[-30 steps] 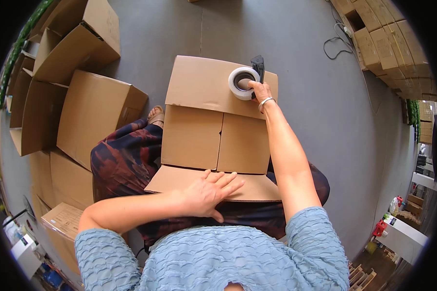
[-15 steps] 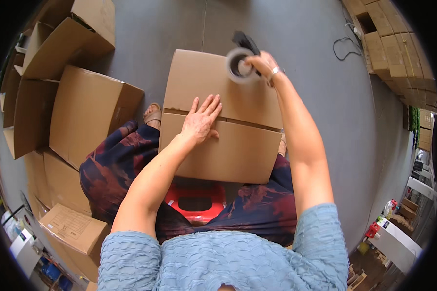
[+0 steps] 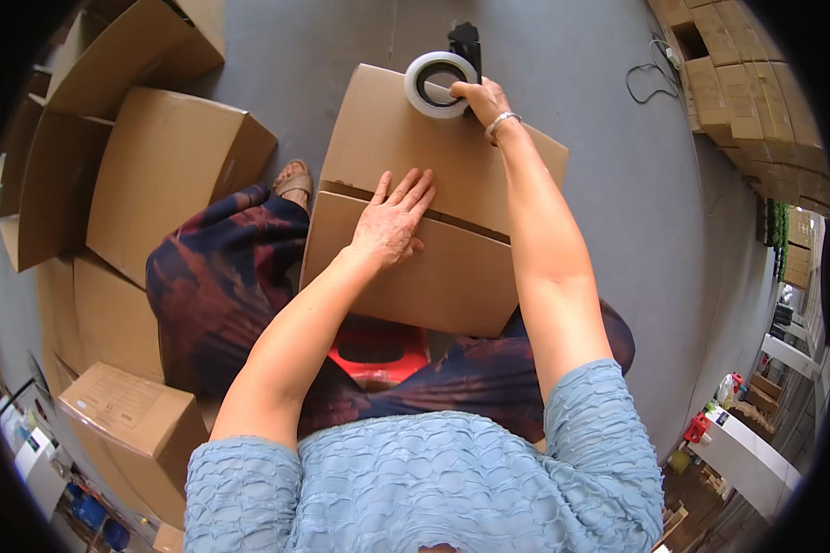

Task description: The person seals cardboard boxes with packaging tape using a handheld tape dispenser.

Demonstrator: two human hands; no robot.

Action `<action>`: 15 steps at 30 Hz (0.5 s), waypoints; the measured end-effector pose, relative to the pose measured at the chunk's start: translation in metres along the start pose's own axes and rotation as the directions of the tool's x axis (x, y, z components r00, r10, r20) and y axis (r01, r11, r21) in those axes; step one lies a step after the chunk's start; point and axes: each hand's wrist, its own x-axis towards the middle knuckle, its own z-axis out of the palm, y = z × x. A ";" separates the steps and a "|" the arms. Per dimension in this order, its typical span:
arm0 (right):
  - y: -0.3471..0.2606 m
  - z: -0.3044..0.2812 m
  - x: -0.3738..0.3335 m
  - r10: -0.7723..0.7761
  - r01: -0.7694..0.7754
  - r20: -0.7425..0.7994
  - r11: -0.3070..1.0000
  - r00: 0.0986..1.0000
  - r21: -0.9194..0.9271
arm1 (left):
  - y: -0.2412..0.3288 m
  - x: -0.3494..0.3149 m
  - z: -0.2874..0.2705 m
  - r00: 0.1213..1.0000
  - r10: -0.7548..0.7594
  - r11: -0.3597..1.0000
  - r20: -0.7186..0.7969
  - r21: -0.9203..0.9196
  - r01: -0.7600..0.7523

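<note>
Right-hand grip (image 3: 489, 103) is closed round the black tape dispenser (image 3: 468, 51), thumb by the hole of the clear tape roll (image 3: 416, 90); the rest of the wrap is hidden. Left-hand grip (image 3: 387, 229) is flat, fingers slightly spread, holding nothing, laid on the carton (image 3: 456, 194) between the person's legs (image 3: 235, 267).

Key relation: the dispenser is over the carton's far edge, far and right of the left-hand grip; the seam (image 3: 470, 227) lies on the near side of it, running left to right, right end a bit nearer. Dispenser's long axis is roughly near-far, so crosswise to the seam. Left-hand grip is nearer the seam: palm on the near flap (image 3: 433, 286), fingers over the far flap (image 3: 387, 129). Can't tell if the roll touches the far flap. Right forearm (image 3: 549, 240) covers the seam's right end.

Vs a second ago: near flap is now down, covering the inner flaps; then it leaned toward the lap under the left hand. Vs half a second ago: carton turned slightly clockwise, dispenser farther out, left-hand grip about the same spot.
</note>
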 end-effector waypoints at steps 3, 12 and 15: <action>-0.001 -0.018 -0.054 -0.009 0.011 -0.050 1.000 0.999 0.028 | 0.022 -0.026 0.000 0.999 0.040 0.999 -0.034 0.016 -0.040; -0.023 -0.026 -0.199 -0.214 0.188 -0.249 0.974 0.944 -0.125 | 0.048 -0.105 0.015 0.972 0.183 0.971 -0.146 0.178 -0.156; -0.040 -0.018 -0.227 -0.290 0.261 -0.242 0.954 0.926 -0.148 | 0.045 -0.117 0.031 0.965 0.167 0.973 -0.203 0.193 -0.127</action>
